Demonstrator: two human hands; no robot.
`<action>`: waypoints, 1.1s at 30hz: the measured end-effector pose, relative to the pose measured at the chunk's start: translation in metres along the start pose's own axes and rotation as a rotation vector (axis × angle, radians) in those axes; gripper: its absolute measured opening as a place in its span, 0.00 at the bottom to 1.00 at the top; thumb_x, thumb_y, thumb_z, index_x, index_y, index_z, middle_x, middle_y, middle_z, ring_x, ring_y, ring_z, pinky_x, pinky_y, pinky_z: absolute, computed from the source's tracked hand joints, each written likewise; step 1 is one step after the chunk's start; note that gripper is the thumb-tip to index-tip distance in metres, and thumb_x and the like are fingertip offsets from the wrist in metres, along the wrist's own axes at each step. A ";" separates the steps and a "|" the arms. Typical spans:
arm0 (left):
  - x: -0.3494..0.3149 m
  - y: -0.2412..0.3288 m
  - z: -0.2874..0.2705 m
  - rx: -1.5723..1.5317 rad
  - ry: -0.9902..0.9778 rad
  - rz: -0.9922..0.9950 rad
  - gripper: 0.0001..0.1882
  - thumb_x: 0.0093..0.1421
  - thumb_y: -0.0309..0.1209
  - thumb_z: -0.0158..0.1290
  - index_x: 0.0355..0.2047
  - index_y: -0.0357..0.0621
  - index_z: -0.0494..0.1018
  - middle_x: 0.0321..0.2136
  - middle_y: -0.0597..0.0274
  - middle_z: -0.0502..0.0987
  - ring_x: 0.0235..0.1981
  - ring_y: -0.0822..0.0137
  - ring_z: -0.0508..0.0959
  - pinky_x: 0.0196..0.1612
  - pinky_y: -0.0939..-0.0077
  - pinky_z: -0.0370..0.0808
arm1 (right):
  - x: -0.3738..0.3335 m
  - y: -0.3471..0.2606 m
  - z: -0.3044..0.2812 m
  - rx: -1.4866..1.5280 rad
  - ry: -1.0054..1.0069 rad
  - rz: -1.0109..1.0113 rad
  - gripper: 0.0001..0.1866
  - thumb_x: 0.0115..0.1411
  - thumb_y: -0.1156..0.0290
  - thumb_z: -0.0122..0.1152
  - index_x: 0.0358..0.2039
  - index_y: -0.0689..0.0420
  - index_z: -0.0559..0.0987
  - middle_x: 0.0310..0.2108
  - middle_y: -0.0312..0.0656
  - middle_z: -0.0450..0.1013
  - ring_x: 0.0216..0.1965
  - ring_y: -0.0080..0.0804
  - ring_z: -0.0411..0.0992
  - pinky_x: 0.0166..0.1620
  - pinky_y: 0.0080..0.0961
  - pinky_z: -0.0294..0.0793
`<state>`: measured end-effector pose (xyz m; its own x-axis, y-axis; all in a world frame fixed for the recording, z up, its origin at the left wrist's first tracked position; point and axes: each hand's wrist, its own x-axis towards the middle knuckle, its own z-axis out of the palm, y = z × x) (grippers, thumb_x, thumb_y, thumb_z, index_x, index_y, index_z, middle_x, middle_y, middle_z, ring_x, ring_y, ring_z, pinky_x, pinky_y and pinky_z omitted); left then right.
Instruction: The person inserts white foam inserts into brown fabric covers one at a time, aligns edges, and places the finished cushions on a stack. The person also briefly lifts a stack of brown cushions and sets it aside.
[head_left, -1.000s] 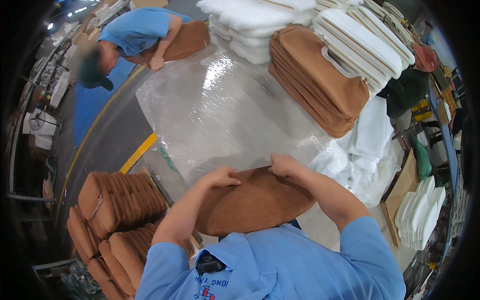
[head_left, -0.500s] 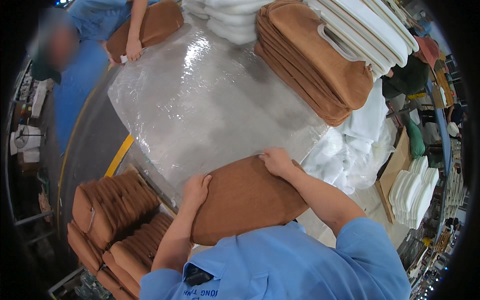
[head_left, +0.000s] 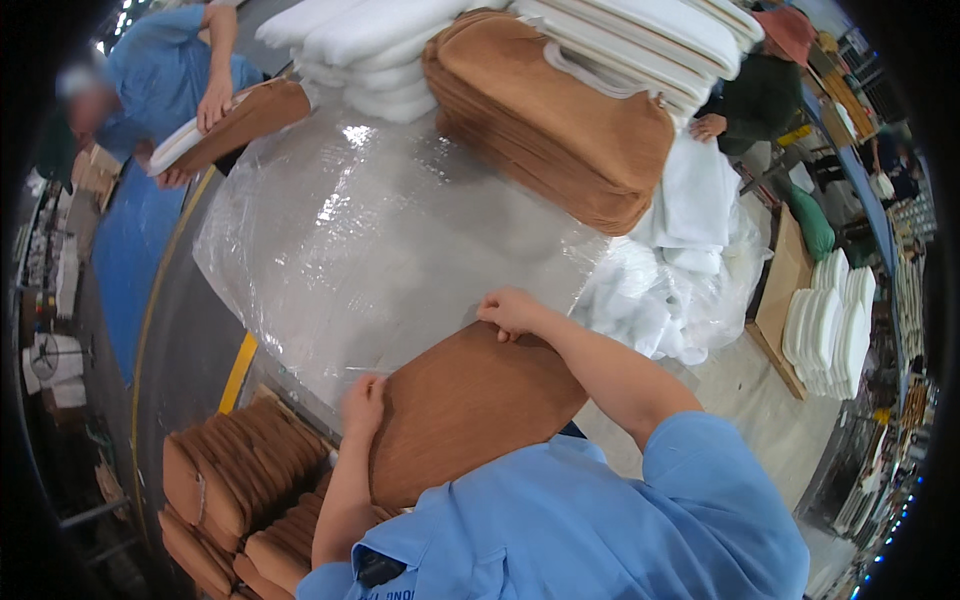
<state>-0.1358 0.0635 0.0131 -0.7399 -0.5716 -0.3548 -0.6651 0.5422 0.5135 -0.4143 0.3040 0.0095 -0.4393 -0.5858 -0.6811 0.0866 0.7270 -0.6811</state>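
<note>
A brown fabric-covered cushion [head_left: 470, 405] leans against my front at the near edge of the table. My left hand [head_left: 363, 403] is closed at its far left corner. With bent fingers, my right hand [head_left: 508, 313] pinches the far edge, toward the right. The cushion's broad side faces up, and its near edge is hidden by my blue shirt. Beyond it, the plastic-covered table [head_left: 400, 240] bears a tall stack of brown covers [head_left: 560, 110].
Piles of white foam pads [head_left: 375, 45] stand at the back. Brown cushions [head_left: 240, 465] fill a rack at lower left. Clear plastic and white sheets [head_left: 670, 290] bunch at the right. A co-worker at far left holds a white pad in a brown cover [head_left: 250, 125]; another person stands at far right.
The view has shifted. Both my hands stay on the cushion, my left fingers now more curled. The far-left co-worker has raised the brown cover, showing white foam along it.
</note>
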 end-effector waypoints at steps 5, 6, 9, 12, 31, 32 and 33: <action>-0.052 -0.044 -0.065 -0.355 -0.075 -0.184 0.16 0.70 0.34 0.57 0.51 0.33 0.78 0.37 0.60 0.83 0.40 0.68 0.81 0.44 0.69 0.78 | -0.104 0.017 -0.074 -0.206 -0.012 -0.192 0.33 0.67 0.50 0.63 0.66 0.56 0.73 0.61 0.51 0.74 0.54 0.47 0.76 0.60 0.42 0.75; -0.074 -0.041 -0.080 -0.497 -0.315 -0.343 0.22 0.72 0.33 0.55 0.62 0.34 0.72 0.45 0.57 0.82 0.46 0.66 0.81 0.51 0.71 0.77 | -0.125 0.030 -0.078 -0.297 -0.031 -0.213 0.33 0.68 0.50 0.62 0.67 0.56 0.72 0.65 0.53 0.70 0.61 0.47 0.72 0.65 0.40 0.71; -0.135 -0.030 -0.068 -0.701 -0.379 -0.340 0.33 0.75 0.37 0.51 0.74 0.37 0.55 0.64 0.51 0.70 0.60 0.62 0.75 0.61 0.70 0.73 | -0.164 0.046 -0.061 -0.040 -0.107 -0.168 0.34 0.68 0.50 0.62 0.69 0.54 0.71 0.73 0.51 0.60 0.72 0.45 0.60 0.72 0.38 0.60; -0.140 -0.016 -0.048 -1.002 -0.302 -0.505 0.35 0.77 0.39 0.47 0.77 0.39 0.48 0.73 0.50 0.59 0.67 0.61 0.69 0.65 0.67 0.71 | -0.141 0.077 -0.036 0.190 -0.043 -0.210 0.31 0.68 0.58 0.64 0.68 0.55 0.72 0.75 0.43 0.56 0.75 0.40 0.55 0.74 0.34 0.54; -0.054 -0.029 -0.046 -0.758 -0.582 -0.832 0.24 0.78 0.43 0.41 0.57 0.36 0.75 0.49 0.52 0.84 0.45 0.56 0.86 0.47 0.57 0.83 | -0.034 0.093 0.000 0.813 0.294 -0.015 0.11 0.63 0.76 0.59 0.43 0.67 0.84 0.39 0.44 0.82 0.40 0.32 0.80 0.43 0.30 0.79; -0.046 -0.024 -0.048 -0.757 -0.597 -0.853 0.24 0.78 0.43 0.42 0.57 0.36 0.75 0.49 0.52 0.84 0.44 0.56 0.86 0.46 0.57 0.84 | -0.034 0.097 -0.003 0.857 0.316 -0.013 0.11 0.63 0.75 0.60 0.42 0.66 0.84 0.38 0.44 0.82 0.39 0.31 0.80 0.42 0.30 0.79; -0.040 -0.019 -0.047 -0.755 -0.610 -0.873 0.24 0.78 0.42 0.42 0.57 0.35 0.75 0.48 0.52 0.85 0.43 0.56 0.86 0.45 0.57 0.84 | -0.033 0.100 -0.006 0.834 0.326 -0.016 0.11 0.63 0.73 0.59 0.42 0.64 0.84 0.37 0.42 0.82 0.37 0.32 0.80 0.37 0.33 0.78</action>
<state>-0.0890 0.0475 0.0546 -0.1546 -0.0788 -0.9848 -0.8733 -0.4553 0.1735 -0.3961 0.3978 -0.0345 -0.6673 -0.3704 -0.6462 0.6440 0.1488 -0.7504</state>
